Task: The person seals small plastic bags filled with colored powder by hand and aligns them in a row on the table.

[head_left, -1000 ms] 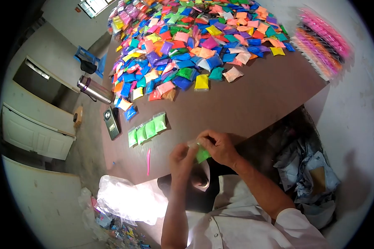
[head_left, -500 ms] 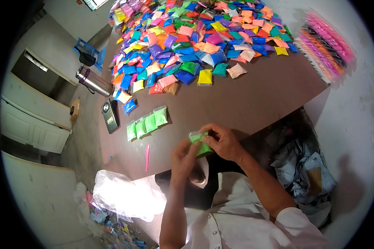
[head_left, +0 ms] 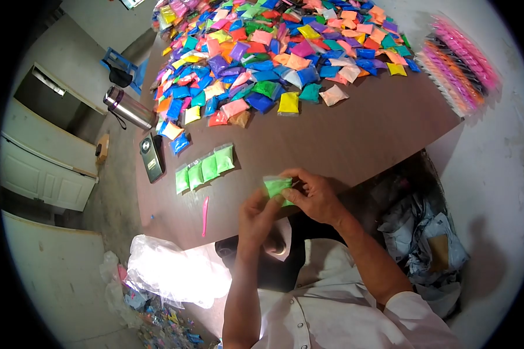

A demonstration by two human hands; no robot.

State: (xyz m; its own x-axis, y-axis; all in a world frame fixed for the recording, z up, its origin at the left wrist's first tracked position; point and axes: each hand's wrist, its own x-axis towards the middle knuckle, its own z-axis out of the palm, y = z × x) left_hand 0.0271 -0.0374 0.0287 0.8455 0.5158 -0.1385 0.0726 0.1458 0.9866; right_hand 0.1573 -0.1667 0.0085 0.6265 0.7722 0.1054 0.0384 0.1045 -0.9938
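Observation:
Between my two hands is a small clear packet with light green filling (head_left: 278,185), held above the table's near edge. My left hand (head_left: 257,216) grips its lower left side, fingers closed. My right hand (head_left: 312,196) pinches its right side between thumb and fingers. To the left, several matching green packets (head_left: 204,167) lie side by side in a row on the table. A thin pink plastic stick (head_left: 205,216) lies below that row. My fingers cover the packet's lower part.
A large heap of colourful packets (head_left: 256,67) covers the far half of the brown table (head_left: 384,125). A phone (head_left: 151,158) and a steel flask (head_left: 128,109) are at the left edge. Bundled pink and orange sticks (head_left: 457,67) lie at right. A clear plastic bag (head_left: 157,267) is near my lap.
The green packet has turned more upright in my fingers, so more of its front shows. Both hands stay in nearly the same place, and the view has shifted slightly.

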